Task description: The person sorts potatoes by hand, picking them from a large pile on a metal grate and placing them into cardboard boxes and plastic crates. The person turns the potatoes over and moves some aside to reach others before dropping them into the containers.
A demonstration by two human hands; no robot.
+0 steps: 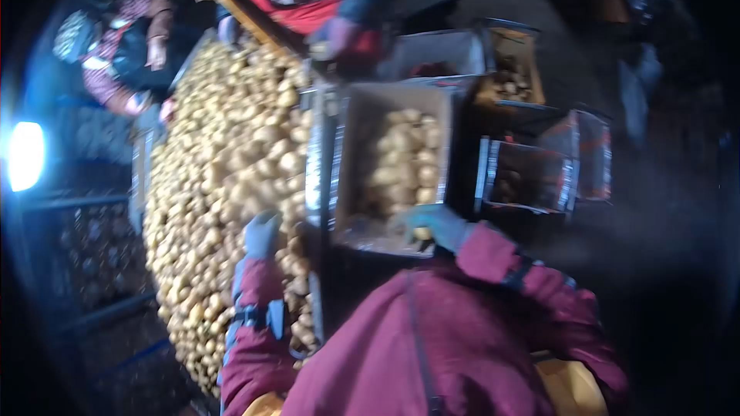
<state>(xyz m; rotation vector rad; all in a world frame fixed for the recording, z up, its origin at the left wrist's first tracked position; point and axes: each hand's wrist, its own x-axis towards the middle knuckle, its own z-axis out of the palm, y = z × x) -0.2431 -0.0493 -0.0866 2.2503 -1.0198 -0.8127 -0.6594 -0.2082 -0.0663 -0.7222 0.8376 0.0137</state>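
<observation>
A wide heap of potatoes (223,146) lies to the left on a sorting table. My left hand (264,235), in a pale glove, is at the heap's right part, touching or just above the potatoes; its fingers are smeared by motion. My right hand (441,225), gloved too, is at the near right corner of a box (356,119) lined with light material. A yellowish potato (422,233) shows in its closed fingers. Inside the box lie several potatoes (405,146), mostly toward its right side.
A metal edge (314,162) separates the heap from the box. More boxes (532,162) stand on the right, one crate (512,62) holding potatoes. Across the heap is a co-worker's sleeve (362,0) by a wooden beam (239,8). Another person (116,54) works at the far left.
</observation>
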